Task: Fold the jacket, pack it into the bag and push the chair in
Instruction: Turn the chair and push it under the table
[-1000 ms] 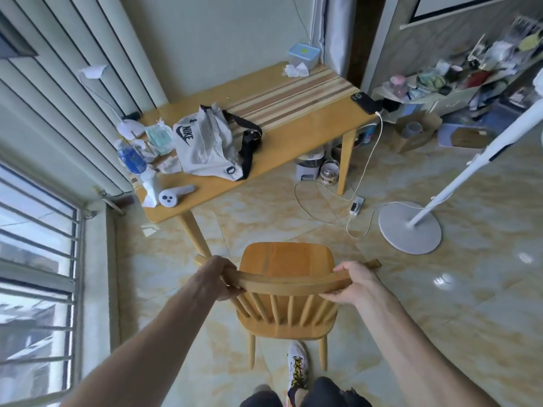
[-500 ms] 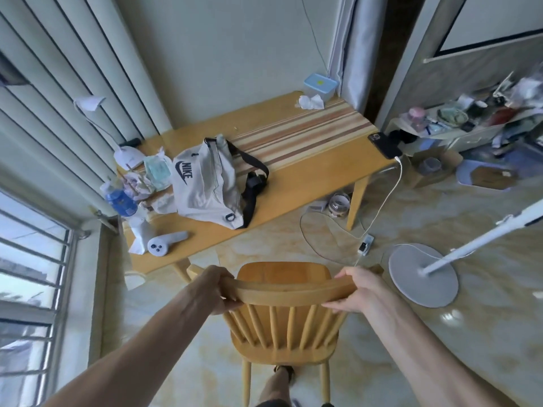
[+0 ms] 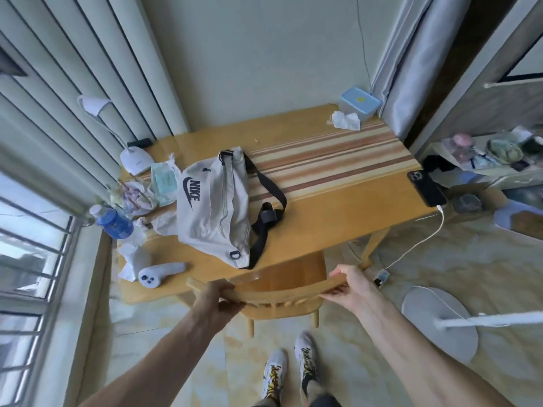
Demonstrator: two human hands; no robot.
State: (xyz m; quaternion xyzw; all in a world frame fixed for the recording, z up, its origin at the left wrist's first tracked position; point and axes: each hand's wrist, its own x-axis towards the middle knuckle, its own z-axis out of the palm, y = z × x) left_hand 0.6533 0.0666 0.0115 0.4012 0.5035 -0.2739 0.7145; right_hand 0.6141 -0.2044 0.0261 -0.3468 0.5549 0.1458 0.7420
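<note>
head view: both hands (image 3: 219, 301) (image 3: 348, 284) clamp the chair (image 3: 289, 279) backrest, seat pointing under table (image 3: 338, 218).

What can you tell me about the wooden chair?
The chair looks like light, honey-coloured wood. It has a curved top rail, thin spindles under it, a flat seat and round legs. It stands upright on the pale floor, its seat partly tucked under the near edge of the table. The left hand and right hand each grip one end of the top rail, fingers curled over it.
</note>
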